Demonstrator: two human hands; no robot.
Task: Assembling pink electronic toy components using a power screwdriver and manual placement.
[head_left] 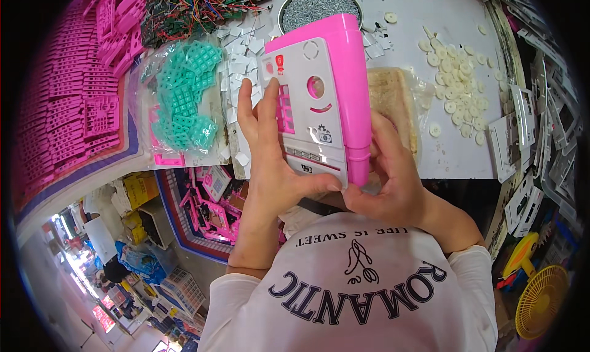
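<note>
While the pink and grey toy housing (pixel 322 100) is standing tilted above the near edge of the white table (pixel 455 161), we are gripping it with both hands. Our left hand (pixel 270 161) is lying flat along its grey face, fingers extended, thumb curling under the lower edge. Our right hand (pixel 387 174) is pinching the pink lower corner, fingers closed on it. Teal grid pieces (pixel 184 97) are lying left, white discs (pixel 458 87) right.

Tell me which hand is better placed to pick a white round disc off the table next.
Probably the right hand: the white round discs lie on the table on its side, while the left hand spreads over the pink-and-grey toy housing.
</note>
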